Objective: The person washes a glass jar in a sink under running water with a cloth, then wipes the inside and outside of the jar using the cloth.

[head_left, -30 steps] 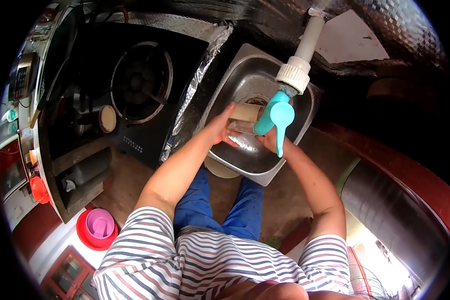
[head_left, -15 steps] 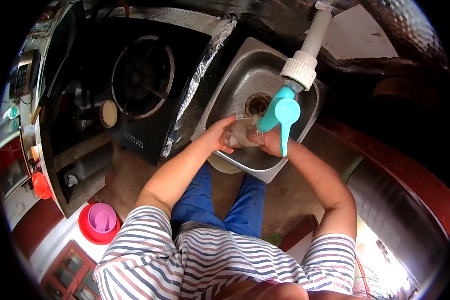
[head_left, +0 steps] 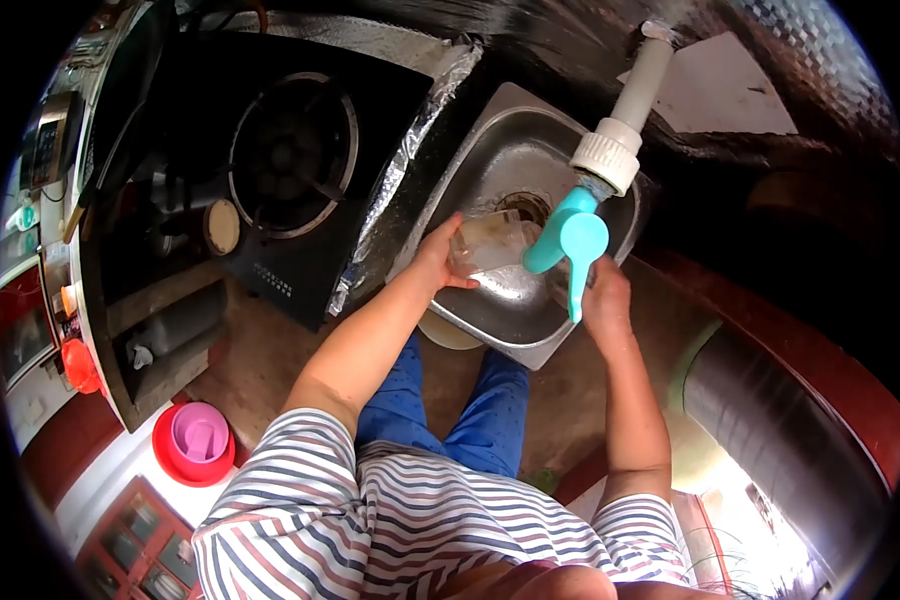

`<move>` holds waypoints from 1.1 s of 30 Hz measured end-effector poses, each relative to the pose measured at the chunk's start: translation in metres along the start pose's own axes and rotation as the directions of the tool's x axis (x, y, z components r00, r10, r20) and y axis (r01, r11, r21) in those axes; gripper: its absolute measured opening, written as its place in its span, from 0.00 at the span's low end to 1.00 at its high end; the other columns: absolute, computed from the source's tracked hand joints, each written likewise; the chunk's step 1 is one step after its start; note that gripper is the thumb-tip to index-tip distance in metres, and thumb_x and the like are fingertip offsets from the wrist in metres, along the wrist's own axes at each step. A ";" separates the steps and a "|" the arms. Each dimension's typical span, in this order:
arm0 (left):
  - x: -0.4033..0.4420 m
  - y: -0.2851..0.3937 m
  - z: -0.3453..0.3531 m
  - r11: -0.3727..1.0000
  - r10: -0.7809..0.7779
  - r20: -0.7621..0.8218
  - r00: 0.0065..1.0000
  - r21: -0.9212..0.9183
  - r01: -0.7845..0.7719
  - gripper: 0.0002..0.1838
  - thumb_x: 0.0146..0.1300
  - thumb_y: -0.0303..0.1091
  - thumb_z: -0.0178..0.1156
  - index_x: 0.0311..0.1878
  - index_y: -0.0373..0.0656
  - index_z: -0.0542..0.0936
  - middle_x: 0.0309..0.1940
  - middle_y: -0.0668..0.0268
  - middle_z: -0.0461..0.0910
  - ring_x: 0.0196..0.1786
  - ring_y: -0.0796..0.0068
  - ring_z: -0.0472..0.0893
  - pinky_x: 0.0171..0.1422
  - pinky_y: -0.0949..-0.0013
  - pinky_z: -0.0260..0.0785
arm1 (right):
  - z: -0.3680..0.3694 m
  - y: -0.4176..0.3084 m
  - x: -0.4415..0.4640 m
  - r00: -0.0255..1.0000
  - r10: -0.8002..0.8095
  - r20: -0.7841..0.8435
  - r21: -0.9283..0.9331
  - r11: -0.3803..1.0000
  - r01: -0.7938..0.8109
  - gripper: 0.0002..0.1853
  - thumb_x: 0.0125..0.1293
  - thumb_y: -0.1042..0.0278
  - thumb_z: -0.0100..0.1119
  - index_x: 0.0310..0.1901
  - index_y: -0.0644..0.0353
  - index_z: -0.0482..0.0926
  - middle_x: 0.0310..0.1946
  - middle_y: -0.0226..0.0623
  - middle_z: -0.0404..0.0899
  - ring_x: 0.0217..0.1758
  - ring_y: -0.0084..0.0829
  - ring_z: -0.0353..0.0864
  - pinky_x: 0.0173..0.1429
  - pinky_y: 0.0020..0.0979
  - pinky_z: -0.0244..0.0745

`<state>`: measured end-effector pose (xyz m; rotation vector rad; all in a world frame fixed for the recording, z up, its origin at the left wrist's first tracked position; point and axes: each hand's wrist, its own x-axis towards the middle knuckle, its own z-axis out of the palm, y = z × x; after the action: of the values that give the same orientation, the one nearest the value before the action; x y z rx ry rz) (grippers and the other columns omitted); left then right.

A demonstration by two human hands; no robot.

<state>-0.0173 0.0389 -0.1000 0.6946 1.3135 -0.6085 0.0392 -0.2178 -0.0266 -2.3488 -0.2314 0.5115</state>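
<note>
Over the steel sink (head_left: 470,318), my left hand (head_left: 440,258) grips a clear plastic container (head_left: 495,245) from its left side, thumb and fingers around one end. The container is tilted, and its other end lies close to the spout of the turquoise tap (head_left: 575,240). My right hand (head_left: 607,300) is at the sink's right rim, beside and partly behind the tap lever. Its fingers look curled, and a faint see-through shape shows near them; I cannot make out what it is. The drain (head_left: 528,207) lies behind the container.
A black gas stove (head_left: 295,155) stands left of the sink, with crumpled foil (head_left: 395,180) along its edge. A white pipe (head_left: 638,85) carries the tap. Pink and red basins (head_left: 200,440) sit at the lower left. A large metal cylinder (head_left: 780,400) lies at the right.
My right hand has left the container and moved right to beside the tap lever. My left hand still holds the container, now tilted more. The tap lever looks the same.
</note>
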 end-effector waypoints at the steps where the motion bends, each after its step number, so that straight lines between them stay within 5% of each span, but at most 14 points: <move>1: 0.002 0.000 0.001 0.999 0.025 0.024 0.999 -0.033 -0.024 0.37 0.55 0.65 0.57 0.61 0.52 0.67 0.57 0.53 0.69 0.54 0.43 0.69 0.49 0.33 0.66 | -0.020 -0.021 0.001 0.999 0.037 -0.017 0.073 0.997 -0.035 0.20 0.50 0.72 0.63 0.46 0.66 0.74 0.39 0.51 0.78 0.43 0.52 0.77 0.46 0.41 0.73; 3: 0.004 -0.003 0.003 0.997 0.048 0.057 0.997 -0.058 -0.045 0.37 0.57 0.65 0.55 0.63 0.52 0.65 0.59 0.54 0.68 0.57 0.44 0.69 0.51 0.34 0.66 | -0.031 -0.036 0.003 0.988 0.108 -0.106 0.189 0.978 -0.087 0.19 0.52 0.72 0.62 0.46 0.66 0.74 0.39 0.52 0.79 0.42 0.52 0.78 0.45 0.40 0.74; 7: 0.006 -0.010 -0.001 0.981 0.107 0.160 0.981 -0.177 -0.078 0.35 0.61 0.63 0.51 0.65 0.53 0.61 0.56 0.53 0.71 0.54 0.39 0.71 0.53 0.33 0.63 | -0.020 -0.010 0.019 0.990 0.079 -0.120 0.117 0.991 -0.065 0.19 0.53 0.71 0.62 0.48 0.66 0.74 0.41 0.52 0.79 0.43 0.51 0.79 0.46 0.40 0.74; 9: 0.005 -0.012 -0.005 0.967 0.136 0.172 0.976 -0.237 -0.093 0.35 0.62 0.63 0.51 0.65 0.51 0.62 0.58 0.52 0.71 0.55 0.39 0.71 0.53 0.33 0.64 | -0.015 0.002 0.029 0.931 0.028 -0.365 0.057 0.998 -0.008 0.20 0.53 0.71 0.62 0.49 0.66 0.74 0.40 0.53 0.79 0.42 0.50 0.79 0.46 0.40 0.74; 11: 0.004 -0.014 -0.010 0.972 0.137 0.211 0.968 -0.217 -0.091 0.35 0.63 0.63 0.49 0.65 0.50 0.62 0.58 0.53 0.71 0.57 0.40 0.71 0.54 0.35 0.64 | -0.014 0.003 0.030 0.967 0.087 -0.238 0.083 0.994 -0.069 0.23 0.52 0.71 0.63 0.51 0.67 0.73 0.46 0.54 0.77 0.49 0.51 0.76 0.53 0.40 0.72; 13: 0.000 -0.016 -0.006 0.963 0.205 0.408 0.890 -0.244 -0.109 0.35 0.63 0.64 0.47 0.65 0.50 0.63 0.59 0.53 0.72 0.59 0.41 0.70 0.55 0.37 0.65 | -0.008 -0.003 0.028 0.982 -0.187 -0.031 -0.199 0.964 0.177 0.28 0.50 0.70 0.66 0.54 0.67 0.71 0.53 0.52 0.73 0.57 0.51 0.71 0.59 0.41 0.67; 14: -0.002 -0.015 -0.002 0.963 0.206 0.413 0.887 -0.247 -0.108 0.35 0.63 0.64 0.47 0.65 0.50 0.63 0.59 0.53 0.72 0.59 0.41 0.70 0.55 0.37 0.65 | -0.006 -0.007 0.027 0.982 -0.189 -0.031 -0.205 0.962 0.178 0.28 0.50 0.70 0.66 0.54 0.67 0.71 0.53 0.52 0.73 0.57 0.51 0.71 0.59 0.41 0.67; 16: -0.004 -0.017 0.004 0.968 0.196 0.511 0.837 -0.235 -0.083 0.35 0.64 0.65 0.43 0.64 0.48 0.65 0.58 0.54 0.72 0.60 0.47 0.71 0.59 0.43 0.65 | 0.000 -0.020 0.020 0.959 -0.179 0.217 0.138 0.979 0.152 0.42 0.43 0.67 0.73 0.62 0.65 0.64 0.60 0.51 0.67 0.64 0.47 0.66 0.67 0.39 0.62; 17: -0.002 -0.021 0.009 0.969 0.191 0.514 0.836 -0.236 -0.077 0.35 0.64 0.65 0.43 0.64 0.48 0.65 0.58 0.54 0.72 0.60 0.47 0.71 0.59 0.43 0.65 | 0.005 -0.031 0.013 0.944 -0.115 0.310 0.340 0.941 0.003 0.48 0.40 0.65 0.75 0.64 0.64 0.60 0.61 0.50 0.67 0.65 0.44 0.66 0.68 0.38 0.61; 20: 0.019 -0.029 0.021 0.933 0.224 0.563 0.795 -0.359 -0.008 0.34 0.68 0.63 0.39 0.61 0.42 0.70 0.56 0.55 0.74 0.58 0.60 0.75 0.63 0.53 0.67 | 0.020 -0.056 0.005 0.938 -0.276 0.210 0.411 0.895 0.172 0.49 0.36 0.66 0.77 0.64 0.62 0.61 0.60 0.47 0.67 0.64 0.44 0.66 0.66 0.39 0.63; 25: 0.035 -0.016 0.015 0.967 0.171 0.613 0.772 -0.255 -0.012 0.32 0.71 0.58 0.37 0.58 0.39 0.72 0.53 0.57 0.76 0.56 0.60 0.76 0.61 0.54 0.69 | 0.039 -0.049 0.001 0.936 -0.299 0.187 0.403 0.892 0.204 0.51 0.36 0.65 0.78 0.65 0.62 0.60 0.61 0.46 0.65 0.66 0.44 0.65 0.68 0.40 0.61; 27: 0.032 -0.011 0.017 0.977 0.199 0.535 0.821 -0.176 -0.122 0.29 0.71 0.56 0.39 0.57 0.40 0.73 0.52 0.57 0.77 0.54 0.60 0.77 0.57 0.53 0.72 | 0.038 -0.051 0.003 0.925 -0.360 0.118 0.319 0.896 0.308 0.50 0.36 0.67 0.77 0.64 0.62 0.61 0.59 0.46 0.68 0.64 0.43 0.67 0.67 0.39 0.62; 30: 0.001 -0.008 0.025 0.961 0.276 0.367 0.888 -0.124 -0.248 0.26 0.71 0.53 0.42 0.56 0.40 0.73 0.51 0.57 0.77 0.52 0.60 0.78 0.53 0.53 0.74 | 0.029 -0.061 0.010 0.931 -0.335 0.147 0.384 0.886 0.258 0.47 0.37 0.68 0.76 0.63 0.62 0.62 0.59 0.46 0.68 0.63 0.43 0.67 0.66 0.39 0.63; 33: -0.019 -0.006 0.030 0.961 0.270 0.334 0.903 -0.156 -0.229 0.24 0.71 0.52 0.44 0.56 0.41 0.74 0.51 0.59 0.77 0.51 0.61 0.78 0.51 0.55 0.74 | 0.024 -0.062 0.015 0.913 -0.350 0.209 0.408 0.880 0.244 0.46 0.38 0.70 0.74 0.62 0.63 0.63 0.57 0.46 0.69 0.62 0.44 0.69 0.64 0.39 0.65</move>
<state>-0.0052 0.0128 -0.0789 0.6146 0.8990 -0.4212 0.0414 -0.1528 -0.0046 -1.8199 -0.5687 0.6653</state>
